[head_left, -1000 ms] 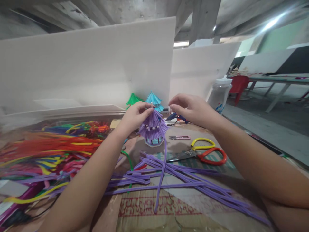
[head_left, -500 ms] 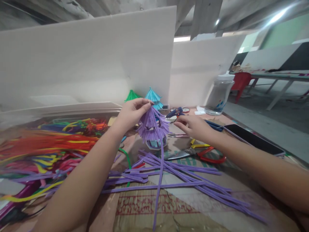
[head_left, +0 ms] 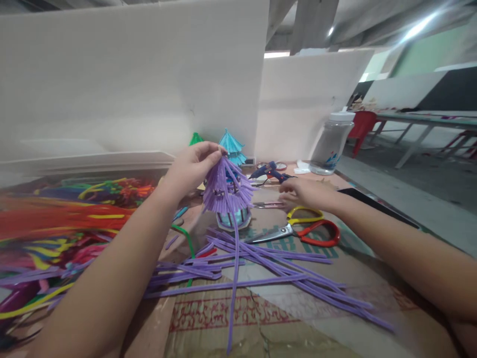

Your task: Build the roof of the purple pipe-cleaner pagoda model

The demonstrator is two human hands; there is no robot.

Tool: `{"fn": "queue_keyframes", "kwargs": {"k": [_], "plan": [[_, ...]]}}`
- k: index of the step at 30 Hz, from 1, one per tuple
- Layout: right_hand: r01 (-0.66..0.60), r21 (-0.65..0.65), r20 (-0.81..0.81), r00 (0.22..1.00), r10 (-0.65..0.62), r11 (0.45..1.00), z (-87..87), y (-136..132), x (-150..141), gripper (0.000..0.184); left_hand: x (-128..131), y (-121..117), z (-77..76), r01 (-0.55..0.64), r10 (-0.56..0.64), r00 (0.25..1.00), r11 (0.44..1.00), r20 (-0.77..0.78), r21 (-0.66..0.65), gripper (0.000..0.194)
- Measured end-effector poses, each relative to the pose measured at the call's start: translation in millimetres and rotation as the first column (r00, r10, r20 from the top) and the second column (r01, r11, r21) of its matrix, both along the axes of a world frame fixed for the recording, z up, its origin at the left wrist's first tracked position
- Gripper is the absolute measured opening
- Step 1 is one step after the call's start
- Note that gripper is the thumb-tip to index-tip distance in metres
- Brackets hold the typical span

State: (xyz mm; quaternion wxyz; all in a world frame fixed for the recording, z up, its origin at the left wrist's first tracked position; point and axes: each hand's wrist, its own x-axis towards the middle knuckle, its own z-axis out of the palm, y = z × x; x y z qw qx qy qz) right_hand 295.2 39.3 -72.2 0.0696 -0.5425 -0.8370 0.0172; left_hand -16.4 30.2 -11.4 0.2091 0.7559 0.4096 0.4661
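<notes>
My left hand (head_left: 199, 161) pinches the peak of a small model pavilion between thumb and fingers. Its two-tiered roof is covered in purple chenille stems (head_left: 228, 199), and a pale blue base (head_left: 236, 220) shows below. One long purple stem (head_left: 235, 263) hangs from the roof toward me. My right hand (head_left: 303, 194) is low over the table on the right, fingers loosely curled and apart. Its fingertips are at the handle end of a slim pink-handled tool (head_left: 269, 205), partly hidden by them. Just behind lies a dark blue glue gun (head_left: 273, 172).
Large scissors (head_left: 292, 231) with red and yellow handles lie beside loose purple stems (head_left: 298, 283). Coloured stems (head_left: 63, 219) are piled left. Green (head_left: 196, 138) and turquoise (head_left: 233, 146) roofs stand behind. A water bottle (head_left: 330, 144) and a phone (head_left: 376, 206) are at right.
My right hand has moved right and down, away from the purple roof, to the pink-handled tool. My left hand keeps its hold on the peak. The whole view has shifted slightly.
</notes>
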Motion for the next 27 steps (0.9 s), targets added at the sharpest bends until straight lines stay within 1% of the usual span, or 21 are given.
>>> {"fn": "queue_keyframes", "kwargs": {"k": [2, 3, 5, 8, 10, 13, 18, 21, 27], "plan": [[0.133, 0.034, 0.063, 0.989, -0.135, 0.991, 6.7, 5.4, 10.5, 0.032, -0.1, -0.1, -0.1, 0.008, -0.008, 1.000, 1.000, -0.013, -0.007, 0.031], [0.170, 0.031, 0.086, 0.981, -0.172, 0.985, 9.6, 8.1, 16.9, 0.031, 0.2, 0.2, -0.5, 0.011, -0.011, 1.000, 1.000, -0.021, -0.010, 0.031], [0.212, -0.009, 0.106, 0.972, -0.210, 0.977, 13.2, 13.6, 30.1, 0.031, 1.4, 0.9, -1.6, 0.021, -0.022, 0.999, 1.000, -0.041, -0.017, 0.031], [0.247, -0.055, 0.121, 0.963, -0.239, 0.967, 12.1, 21.7, 45.2, 0.034, 2.9, 0.5, -1.5, 0.036, -0.038, 0.997, 0.999, -0.067, -0.029, 0.032], [0.256, -0.067, 0.131, 0.961, -0.245, 0.964, 8.8, 25.2, 49.5, 0.035, 2.7, -1.3, 0.4, 0.045, -0.048, 0.995, 0.998, -0.085, -0.034, 0.033], [0.244, -0.072, 0.138, 0.963, -0.232, 0.967, 4.7, 25.0, 48.0, 0.033, 1.3, -5.1, 4.0, 0.056, -0.061, 0.992, 0.997, -0.115, -0.046, 0.033], [0.206, -0.025, 0.139, 0.970, -0.201, 0.978, 4.1, 19.1, 40.5, 0.031, 0.3, -6.9, 4.3, 0.019, -0.025, 0.990, 0.999, -0.137, -0.046, 0.033], [0.196, -0.007, 0.152, 0.969, -0.193, 0.981, 3.3, 20.1, 40.1, 0.030, 0.9, -5.6, 2.8, -0.003, -0.002, 0.991, 0.999, -0.132, -0.039, 0.032], [0.188, 0.040, 0.165, 0.967, -0.192, 0.981, -7.9, 28.6, 46.0, 0.031, -0.4, -6.0, 4.8, 0.009, -0.014, 0.988, 0.999, -0.154, -0.031, 0.035]]}}
